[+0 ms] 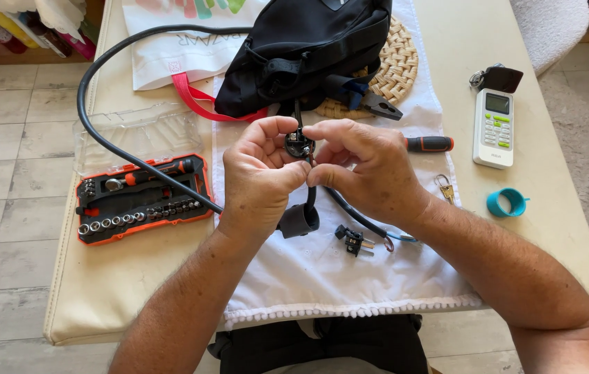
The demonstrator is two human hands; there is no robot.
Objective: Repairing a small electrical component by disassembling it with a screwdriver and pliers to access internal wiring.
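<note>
Left hand [261, 173] and right hand [367, 170], fingers [287, 173] pinched shut together on a small black plug body [299, 145] above the white cloth [322, 277]; step: fitting cable [101, 138] to plug; loose plug insert [354, 242] below fingers, screwdriver [429, 144] to their right, likely needed next.

I've got a small round black plug part [299, 145] held up over the white cloth, pinched from both sides. The thick black cable [111, 149] loops left across the table, its collar hanging just below.
</note>
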